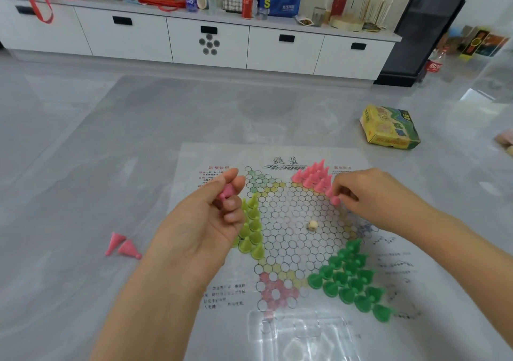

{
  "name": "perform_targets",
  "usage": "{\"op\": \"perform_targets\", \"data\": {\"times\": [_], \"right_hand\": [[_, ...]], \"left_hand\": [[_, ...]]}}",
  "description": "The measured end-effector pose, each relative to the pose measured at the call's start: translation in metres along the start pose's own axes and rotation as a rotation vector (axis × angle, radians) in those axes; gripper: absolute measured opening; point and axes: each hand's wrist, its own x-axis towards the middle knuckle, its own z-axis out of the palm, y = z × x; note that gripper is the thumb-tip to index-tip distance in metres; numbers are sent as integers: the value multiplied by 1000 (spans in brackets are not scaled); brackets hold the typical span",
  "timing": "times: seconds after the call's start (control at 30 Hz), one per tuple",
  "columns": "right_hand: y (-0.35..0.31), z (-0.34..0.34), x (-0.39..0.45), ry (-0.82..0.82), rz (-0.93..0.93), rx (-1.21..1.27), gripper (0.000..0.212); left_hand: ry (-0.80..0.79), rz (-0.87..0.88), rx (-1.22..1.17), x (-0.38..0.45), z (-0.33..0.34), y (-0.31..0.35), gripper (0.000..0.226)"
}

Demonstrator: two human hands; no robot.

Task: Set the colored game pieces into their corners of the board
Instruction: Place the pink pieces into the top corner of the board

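Thin translucent plastic game board [194, 155] printed with a star of circles, spread flat on grey floor tiles [83, 138]

Landmark: small cream-coloured die [312, 225] near the board's centre

- Up and right of the die: cluster of pink plastic cone pieces [313, 176] standing upright in the far right corner, roughly ten, exact count blurred
- Left of the die: yellow-green plastic cone pieces [252, 228] packed in the left corner, about ten, some hidden behind the hand
- Below and right of the die: dark green plastic cone pieces [349, 277] filling the near right corner, about fifteen, touching one another
- Far left of the die, off the board on the tiles: two loose pink cones [122, 246] lying on their sides, tips near each other

Left hand [205, 221], left of the die: curled, palm turned up, thumb and fingers pinching one pink cone piece [226, 192] above the board's left edge

Right hand [369, 196], up and right of the die: fingers bunched downward, gripping a single pink cone [333, 195] at the near edge of the pink cluster, base at or just over the board, contact unclear

Far up and right of the die: one yellow-and-green cardboard game box [388, 127] on the tiles, contents not visible
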Motion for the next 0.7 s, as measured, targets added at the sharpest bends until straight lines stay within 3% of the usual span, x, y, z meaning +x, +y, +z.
{"op": "perform_targets", "data": {"times": [0.7], "right_hand": [[1, 5, 1, -19, -4, 10, 15]], "left_hand": [[-2, -7, -1, 0, -1, 1, 17]]}}
